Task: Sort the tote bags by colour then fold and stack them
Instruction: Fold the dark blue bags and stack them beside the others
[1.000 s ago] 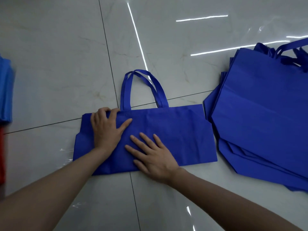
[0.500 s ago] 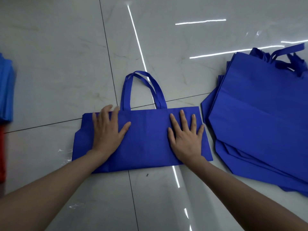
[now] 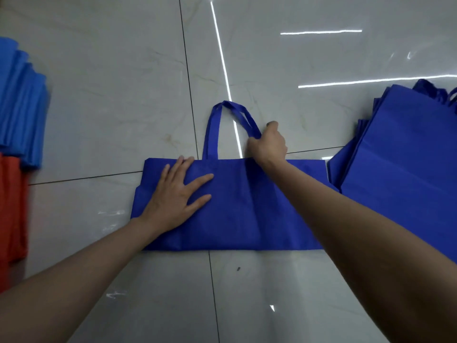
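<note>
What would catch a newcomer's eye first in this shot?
The dark blue tote bag lying flat mid-floor, with the left hand pressing it and the right hand gripping its handle. Next, the pile of matching bags at right, and a light blue stack and a red stack at the left edge.

dark blue tote bag (image 3: 247, 206), folded into a wide flat band, lying crosswise on the tiled floor (image 3: 111, 95) at centre, its paired loop handles (image 3: 215, 129) extending from the far edge; a left hand (image 3: 176, 194) lies flat on its left part and a right hand (image 3: 269, 144) grips the handles' right leg. pile of unfolded dark blue bags (image 3: 400, 164), fanned and overlapping, just beside the folded bag's right end, handles at the far side. stack of lighter blue bags (image 3: 22, 107) at the left edge, with orange-red bags (image 3: 11, 206) directly nearer, both cut by the frame.
</note>
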A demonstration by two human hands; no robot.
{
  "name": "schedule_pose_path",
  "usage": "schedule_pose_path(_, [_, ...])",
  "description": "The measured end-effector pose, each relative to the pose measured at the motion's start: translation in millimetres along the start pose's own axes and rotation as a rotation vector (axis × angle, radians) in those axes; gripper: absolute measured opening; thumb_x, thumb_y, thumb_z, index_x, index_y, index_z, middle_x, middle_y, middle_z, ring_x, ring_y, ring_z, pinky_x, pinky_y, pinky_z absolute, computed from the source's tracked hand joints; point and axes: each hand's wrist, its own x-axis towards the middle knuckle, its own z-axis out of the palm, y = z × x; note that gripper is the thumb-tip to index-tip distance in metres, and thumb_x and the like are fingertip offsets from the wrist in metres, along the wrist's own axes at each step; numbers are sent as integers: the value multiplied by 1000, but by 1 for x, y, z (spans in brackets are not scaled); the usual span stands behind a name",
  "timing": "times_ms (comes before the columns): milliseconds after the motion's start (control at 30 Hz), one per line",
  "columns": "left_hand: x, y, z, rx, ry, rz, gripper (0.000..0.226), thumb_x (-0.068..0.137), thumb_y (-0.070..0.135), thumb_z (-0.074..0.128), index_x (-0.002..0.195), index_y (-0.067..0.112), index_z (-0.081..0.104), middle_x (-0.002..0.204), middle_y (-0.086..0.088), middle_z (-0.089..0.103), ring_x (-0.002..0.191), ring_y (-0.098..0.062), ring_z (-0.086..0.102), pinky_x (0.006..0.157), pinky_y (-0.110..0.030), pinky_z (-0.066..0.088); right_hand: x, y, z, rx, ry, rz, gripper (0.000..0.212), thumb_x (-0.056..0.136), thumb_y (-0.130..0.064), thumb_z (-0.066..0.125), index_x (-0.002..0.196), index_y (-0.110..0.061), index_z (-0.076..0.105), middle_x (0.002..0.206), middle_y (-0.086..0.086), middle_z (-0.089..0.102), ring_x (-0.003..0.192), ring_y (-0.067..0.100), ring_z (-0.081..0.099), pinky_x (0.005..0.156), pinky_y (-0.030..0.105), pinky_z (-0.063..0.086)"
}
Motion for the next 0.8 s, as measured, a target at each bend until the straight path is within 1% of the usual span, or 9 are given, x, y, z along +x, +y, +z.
schedule_pose_path(100, [2, -1, 0, -16, -12, -6, 77, 82, 76, 5, 139, 38, 39, 153, -8, 21, 144, -24, 10, 114, -38, -5, 9, -3, -7, 213, -66, 6, 16, 90, -25, 47, 101, -13, 50, 88, -1, 56, 86, 23, 58, 85, 39, 49])
schedule_pose_path(233, [1, 4, -4, -20, -9, -30, 65, 85, 66, 15, 140, 39, 38, 152, -8, 22, 143, -24, 12, 114, -37, -7, -2, -5, -21, 437, -68, -194, 10, 89, -12, 49, 82, -18, 47, 71, -4, 48, 62, 10, 44, 60, 21, 39])
schedule_pose_path(300, [-2, 7, -4, -31, -20, -35, 64, 85, 63, 14, 141, 40, 36, 153, -7, 20, 143, -23, 11, 113, -36, -9, -13, -6, -29, 535, -49, -275, 9, 89, -8, 50, 94, -15, 48, 81, 3, 57, 67, 11, 47, 61, 19, 40])
schedule_pose_path(367, [-6, 8, -6, -34, -32, -23, 65, 84, 63, 14, 140, 40, 37, 153, -5, 20, 143, -23, 12, 114, -36, -8, -26, -5, -39, 553, -10, -391, 26, 89, -6, 51, 112, -15, 48, 84, 4, 59, 72, 12, 50, 66, 19, 42])
schedule_pose_path(500, [-14, 5, -8, -7, 25, -37, 67, 81, 65, 30, 129, 24, 53, 134, -10, 44, 122, -29, 41, 110, -42, 21, -57, 10, -62, 170, 158, -783, 47, 83, 1, 50, 129, -12, 50, 85, 5, 59, 82, 22, 53, 76, 29, 42])
schedule_pose_path(567, [-19, 7, -12, -27, 73, -95, 68, 79, 66, 40, 121, 15, 56, 118, -10, 51, 105, -29, 48, 98, -40, 35, -74, 31, -64, -85, 151, -985, 49, 76, 2, 44, 123, -7, 56, 86, 10, 58, 80, 26, 50, 72, 33, 40])
schedule_pose_path(667, [-25, 13, -18, -63, 32, -250, 62, 80, 57, 60, 118, 9, 51, 113, -10, 50, 101, -26, 48, 90, -36, 38, -99, 69, -53, -314, 40, -1187, 35, 79, -1, 39, 102, -4, 65, 93, 12, 62, 85, 30, 56, 78, 36, 45])
schedule_pose_path(733, [-29, 16, -21, -110, -9, -319, 59, 80, 53, 63, 115, 8, 48, 112, -9, 49, 102, -25, 48, 86, -34, 40, -115, 94, -44, -439, -13, -1265, 27, 79, 2, 53, 100, -5, 67, 103, 12, 65, 103, 31, 58, 95, 41, 45])
schedule_pose_path(800, [-32, 20, -26, -199, -39, -383, 52, 83, 47, 63, 111, 7, 46, 109, -9, 50, 98, -25, 49, 79, -32, 41, -127, 115, -38, -560, -115, -1240, 51, 68, 2, 71, 117, -10, 62, 114, 8, 65, 116, 30, 56, 102, 41, 42])
